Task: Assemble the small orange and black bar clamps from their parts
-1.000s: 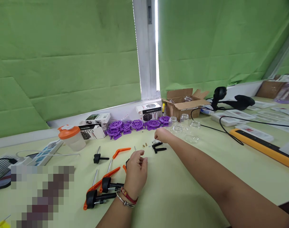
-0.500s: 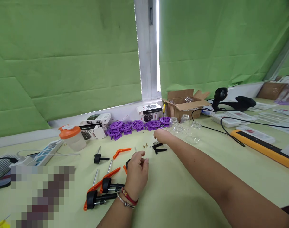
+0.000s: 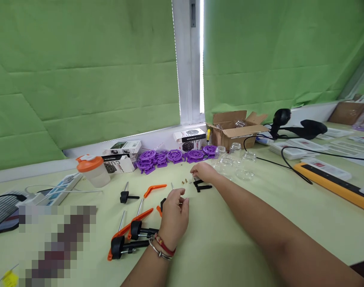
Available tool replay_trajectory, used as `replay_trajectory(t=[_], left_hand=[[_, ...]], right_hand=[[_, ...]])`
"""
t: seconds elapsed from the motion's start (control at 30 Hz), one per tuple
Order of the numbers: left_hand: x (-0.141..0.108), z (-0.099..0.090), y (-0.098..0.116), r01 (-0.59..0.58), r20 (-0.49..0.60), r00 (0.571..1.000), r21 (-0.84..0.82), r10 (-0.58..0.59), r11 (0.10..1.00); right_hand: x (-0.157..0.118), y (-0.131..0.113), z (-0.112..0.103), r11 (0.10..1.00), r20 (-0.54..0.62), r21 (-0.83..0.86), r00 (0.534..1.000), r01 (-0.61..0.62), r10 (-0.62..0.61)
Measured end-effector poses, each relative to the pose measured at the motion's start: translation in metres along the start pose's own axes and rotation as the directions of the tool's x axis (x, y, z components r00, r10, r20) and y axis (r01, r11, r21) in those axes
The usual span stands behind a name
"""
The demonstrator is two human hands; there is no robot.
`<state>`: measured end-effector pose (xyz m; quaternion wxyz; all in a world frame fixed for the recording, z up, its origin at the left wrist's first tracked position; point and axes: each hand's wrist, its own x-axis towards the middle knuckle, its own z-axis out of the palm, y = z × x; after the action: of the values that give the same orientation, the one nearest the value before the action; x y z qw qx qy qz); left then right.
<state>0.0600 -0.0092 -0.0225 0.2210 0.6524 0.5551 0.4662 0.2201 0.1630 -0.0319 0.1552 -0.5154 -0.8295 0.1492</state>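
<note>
My left hand (image 3: 174, 211) hovers low over the table, its fingers loosely curled and the thumb apart, with nothing visible between them. Beside it lie a black knob part (image 3: 163, 204) and an orange handle (image 3: 159, 210), both partly hidden by the hand. Farther out, my right hand (image 3: 204, 172) points down with its fingers together; whatever is at the fingertips is hidden. Under and just in front of it are black plastic handles (image 3: 204, 187) and a cluster of small springs (image 3: 196, 179). Small brass fittings (image 3: 184, 181) lie to its left.
Black-and-orange grinder assemblies (image 3: 129, 235) with metal shafts lie on the left. Purple plastic wheels (image 3: 174, 156) line the back, near clear glass jars (image 3: 226, 165) and an open cardboard box (image 3: 237, 133). An orange-lidded cup (image 3: 93, 171) and a power strip (image 3: 64, 189) stand left.
My right hand has come down slightly, over the springs and black handles, with its fingers drawn closer together. My left hand has barely moved. The view has shifted a little.
</note>
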Motion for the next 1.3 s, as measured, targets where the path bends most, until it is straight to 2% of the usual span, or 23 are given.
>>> replay_trajectory(t=[0.13,0.23,0.87,0.93,1.0,1.07,1.13,1.2,1.27,1.3], left_hand=[[0.000,0.001,0.000,-0.009,-0.002,1.000,-0.011,0.009,1.000],[0.000,0.002,-0.002,-0.017,-0.003,1.000,-0.011,0.017,1.000],[0.000,0.001,0.001,-0.019,0.017,1.000,0.106,0.017,0.994],[0.003,-0.007,0.003,-0.016,-0.018,1.000,0.138,0.019,0.990],[0.009,-0.023,0.005,0.009,-0.110,0.994,0.163,0.009,0.987],[0.017,-0.045,0.004,0.049,-0.287,0.958,0.214,0.014,0.976],[0.024,-0.069,0.001,0.114,-0.389,0.921,0.310,0.017,0.944],[0.028,-0.085,-0.005,0.177,-0.319,0.947,0.425,-0.036,0.888],[0.030,-0.091,-0.011,0.192,-0.152,0.980,0.511,-0.132,0.838],[0.029,-0.090,-0.013,0.183,-0.060,0.982,0.544,-0.180,0.819]], right_hand=[[-0.004,0.011,0.001,0.970,0.016,0.232,0.997,-0.074,0.072],[-0.007,0.015,0.004,0.949,0.018,0.305,0.997,-0.079,0.078],[-0.006,0.016,-0.001,0.956,-0.029,0.294,0.999,-0.022,0.032],[-0.010,0.010,-0.006,0.956,-0.045,0.294,0.999,-0.002,0.016],[-0.017,-0.004,-0.010,0.957,-0.088,0.288,0.996,0.044,-0.020],[-0.029,-0.023,-0.010,0.952,-0.116,0.286,0.990,0.109,-0.079],[-0.043,-0.046,-0.006,0.935,-0.033,0.328,0.991,0.135,-0.131],[-0.056,-0.068,0.001,0.922,0.035,0.356,0.984,0.152,-0.176],[-0.065,-0.085,0.009,0.919,0.054,0.362,0.981,0.155,-0.187],[-0.068,-0.091,0.013,0.915,0.059,0.375,0.981,0.148,-0.183]])
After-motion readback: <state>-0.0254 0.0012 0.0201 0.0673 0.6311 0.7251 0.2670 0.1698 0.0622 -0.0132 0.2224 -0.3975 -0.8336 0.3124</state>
